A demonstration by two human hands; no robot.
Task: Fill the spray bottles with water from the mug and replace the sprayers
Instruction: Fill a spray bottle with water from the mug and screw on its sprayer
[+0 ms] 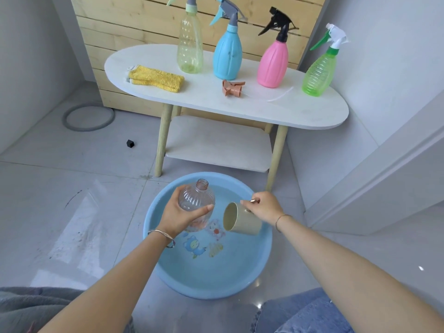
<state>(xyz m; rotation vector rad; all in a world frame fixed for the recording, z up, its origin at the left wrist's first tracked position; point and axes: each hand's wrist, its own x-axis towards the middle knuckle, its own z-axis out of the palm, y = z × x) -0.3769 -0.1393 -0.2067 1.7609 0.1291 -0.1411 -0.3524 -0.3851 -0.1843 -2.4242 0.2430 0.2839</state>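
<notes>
Left fingers (206, 208) around uncapped clear bottle (198, 200), right fingers (247, 203) gripping tilted mug (241, 222) over water-filled basin (262, 255).

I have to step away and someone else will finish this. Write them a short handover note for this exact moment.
Left hand holds the uncapped clear pink bottle over the blue basin.
Right hand holds the beige mug by its handle, tipped on its side above the water.
The copper sprayer lies on the white table, beside four capped bottles.
Done: sprayer removed.
Left: scoop water, fill the bottle, screw the sprayer back. Fill levels of the opaque bottles cannot be judged.
</notes>
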